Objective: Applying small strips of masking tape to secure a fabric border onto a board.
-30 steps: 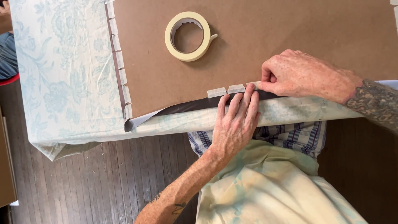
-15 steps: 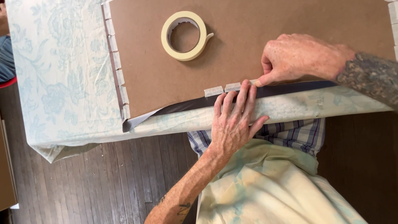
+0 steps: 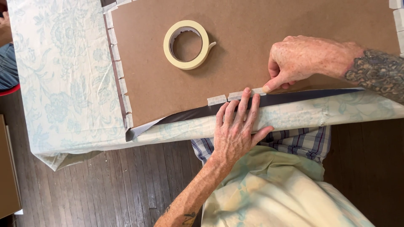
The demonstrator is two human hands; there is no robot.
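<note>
A large brown board point(image 3: 261, 46) lies on a table under a pale blue floral cloth point(image 3: 63, 84). A dark sheet edge point(image 3: 294, 99) sticks out along the board's near side. My left hand point(image 3: 237, 128) lies flat over the table edge, its fingertips touching the dark strip and a short tape piece point(image 3: 237, 95). Resting on the board, my right hand point(image 3: 303, 61) presses its thumb down on a tape piece at the board's near edge. A roll of cream masking tape point(image 3: 187, 44) lies flat on the board, left of my right hand.
Several short tape pieces point(image 3: 120, 71) run down the board's left edge. One more piece point(image 3: 217, 100) sits on the near edge. The dark sheet's corner point(image 3: 134, 132) curls free at the near left. Dark wood floor point(image 3: 105, 189) lies below; a brown box point(image 3: 8, 176) stands at far left.
The view has shifted, so the board sits lower in frame. My right hand has moved slightly right along the near edge, thumb pressing tape. My left hand stays flat at the edge.
</note>
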